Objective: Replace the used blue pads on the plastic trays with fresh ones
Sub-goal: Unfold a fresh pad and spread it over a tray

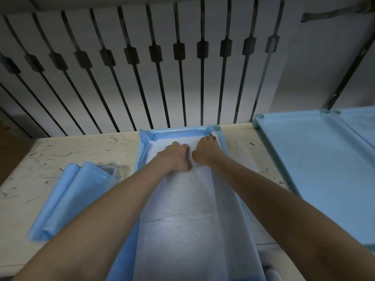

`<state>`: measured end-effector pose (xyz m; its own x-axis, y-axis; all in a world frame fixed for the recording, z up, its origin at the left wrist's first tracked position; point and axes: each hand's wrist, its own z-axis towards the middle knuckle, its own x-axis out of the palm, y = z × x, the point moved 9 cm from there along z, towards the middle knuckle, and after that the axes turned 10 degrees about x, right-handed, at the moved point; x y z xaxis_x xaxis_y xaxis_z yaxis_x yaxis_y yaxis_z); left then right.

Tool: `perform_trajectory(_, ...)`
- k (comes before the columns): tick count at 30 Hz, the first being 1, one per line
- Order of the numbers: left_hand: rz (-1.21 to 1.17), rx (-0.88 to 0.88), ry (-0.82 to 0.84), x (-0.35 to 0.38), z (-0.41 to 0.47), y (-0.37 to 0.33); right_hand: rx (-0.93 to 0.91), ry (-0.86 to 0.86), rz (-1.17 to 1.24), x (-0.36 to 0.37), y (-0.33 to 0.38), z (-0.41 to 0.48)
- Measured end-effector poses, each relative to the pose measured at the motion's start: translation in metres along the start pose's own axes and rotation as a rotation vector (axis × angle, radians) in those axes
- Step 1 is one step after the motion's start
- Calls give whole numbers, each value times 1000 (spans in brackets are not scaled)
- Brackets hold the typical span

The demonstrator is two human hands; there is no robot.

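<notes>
– While both hands work the far end, where does the fresh pad sit?
– White side up in the centre tray, running near to far. Its blue edge rides up the left and far walls. The far right corner looks not yet seated.
– Hands?
– Left hand is knuckles-down on the pad, fingers curled under. Right hand is just beside it, curled fingertips at the far right corner by the corner post. Can't tell if either pinches the sheet or only presses.
– How to do it well?
– My take: pin the middle with the left and push the edge into the corner with the right. Then smooth toward the near end so the ridge between the hands goes flat. No dragging, a thin sheet probably bunches.
– Spares?
– Folded pads on the table to the left, bare trays to the right.
</notes>
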<state>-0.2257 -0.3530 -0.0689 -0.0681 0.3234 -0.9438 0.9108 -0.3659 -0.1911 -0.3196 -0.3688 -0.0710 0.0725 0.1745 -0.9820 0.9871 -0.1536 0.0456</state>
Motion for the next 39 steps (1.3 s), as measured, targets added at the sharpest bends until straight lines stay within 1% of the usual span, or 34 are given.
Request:
perform_trajectory(3, 17, -24, 47, 4, -7, 2, -47, 22, 24, -4, 3, -3)
perform_trajectory(9, 88, -106, 178, 8, -35, 19, -44, 46, 125, -9, -3, -28)
perform_trajectory(13, 147, -123, 191, 5, -53, 30, 1, 120, 118, 8, -3, -55)
perform_trajectory(16, 204, -109, 165, 0, -62, 30, 39, 124, 132, 16, -8, -62)
perform_trajectory(18, 198, -141, 180, 4, -65, 32, 57, 128, 137, 15, -10, -66)
perform_trajectory(20, 199, -184, 211, 10, -68, 36, 62, 142, 84, 17, -8, -68)
perform_trajectory(22, 212, -188, 173, 9, -66, 35, 62, 140, 16, 17, -5, -68)
perform_trajectory(23, 207, -165, 129, 6, -63, 32, 55, 131, -18, 16, -2, -68)
perform_trajectory(26, 133, -26, -45, -3, -47, 10, -8, 104, -106, 14, 10, -69)
perform_trajectory(27, 108, 18, -47, 1, -42, 3, -29, 102, -116, 13, 13, -71)
perform_trajectory(29, 82, 36, 43, 18, -37, -1, -80, 47, -93, 6, 16, -72)
perform_trajectory(31, 97, -13, 136, 33, -38, 9, -95, -7, -25, -7, 11, -69)
perform_trajectory(34, 121, -36, 181, 35, -42, 22, -91, -78, 28, -25, 3, -59)
perform_trajectory(35, 120, -32, 200, 35, -43, 23, -82, -67, 12, -26, 2, -54)
perform_trajectory(39, 80, -43, 271, 34, -40, 29, -50, 78, -7, -23, 1, -33)
